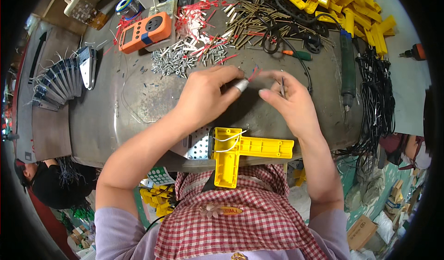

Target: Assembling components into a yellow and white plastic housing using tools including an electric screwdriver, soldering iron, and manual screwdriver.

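My left hand (pixel 208 93) is pinched, its thumb wrapped in white tape. At its fingertips is a small piece with thin red and blue wires (pixel 254 71). My right hand (pixel 293 98) is curled, fingertips near those wires and smeared by motion. A slim dark metal tool (pixel 282 87) lies within its fingers; its kind is not clear. Below both hands, at the table's near edge, sits a yellow T-shaped plastic housing half (pixel 226 167), hollow side up. White wires (pixel 229 144) run across it, and a perforated metal plate (pixel 200 144) adjoins its left side.
Silver screws (pixel 169 62), red and white sleeves (pixel 192 22) and brass-coloured pins (pixel 254 24) lie in heaps at the back. An orange meter (pixel 144 32) stands left of them. A green electric screwdriver (pixel 347 70), black cables (pixel 374 103) and yellow housings (pixel 360 10) occupy the right.
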Motion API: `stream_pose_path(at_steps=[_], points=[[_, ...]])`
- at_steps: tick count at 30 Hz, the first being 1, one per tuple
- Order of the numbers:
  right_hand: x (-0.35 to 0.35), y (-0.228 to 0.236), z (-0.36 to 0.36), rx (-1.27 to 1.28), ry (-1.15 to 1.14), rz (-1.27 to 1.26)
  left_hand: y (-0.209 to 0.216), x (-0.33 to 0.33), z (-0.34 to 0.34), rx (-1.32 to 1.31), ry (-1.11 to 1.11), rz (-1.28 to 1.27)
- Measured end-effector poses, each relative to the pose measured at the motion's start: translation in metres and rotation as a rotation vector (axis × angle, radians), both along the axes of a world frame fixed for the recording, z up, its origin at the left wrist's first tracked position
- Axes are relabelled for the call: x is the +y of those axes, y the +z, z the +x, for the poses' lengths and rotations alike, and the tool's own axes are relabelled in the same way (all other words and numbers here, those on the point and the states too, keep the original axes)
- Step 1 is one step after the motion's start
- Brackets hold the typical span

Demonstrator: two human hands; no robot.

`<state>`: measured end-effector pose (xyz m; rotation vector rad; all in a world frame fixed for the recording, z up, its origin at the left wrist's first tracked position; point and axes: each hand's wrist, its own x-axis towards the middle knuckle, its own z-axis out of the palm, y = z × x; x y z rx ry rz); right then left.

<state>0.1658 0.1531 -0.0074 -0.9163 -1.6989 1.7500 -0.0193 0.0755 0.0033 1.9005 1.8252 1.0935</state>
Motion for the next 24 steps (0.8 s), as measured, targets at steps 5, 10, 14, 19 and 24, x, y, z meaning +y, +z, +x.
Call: stream_pose_path(at_steps=[5,10,14,19,24], points=[[-0.004,0.013,-0.012,-0.023,0.034,0.053,0.016,-0.019,0.014,-0.189,0.006,-0.215],[-0.011,0.012,-0.01,0.128,-0.099,0.003,0.004,-0.027,0.019,-0.94,-0.017,-0.156],[-0.015,0.021,-0.015,0.226,-0.098,0.032,0.002,-0.031,0.016,-0.974,-0.224,-0.124],[-0.013,0.025,-0.003,-0.057,-0.025,0.143,0.003,-0.032,0.006,-0.139,0.015,0.143],[-0.019,0.018,0.003,-0.396,0.562,0.674,-0.015,-0.048,0.003,-0.227,0.211,-0.024]])
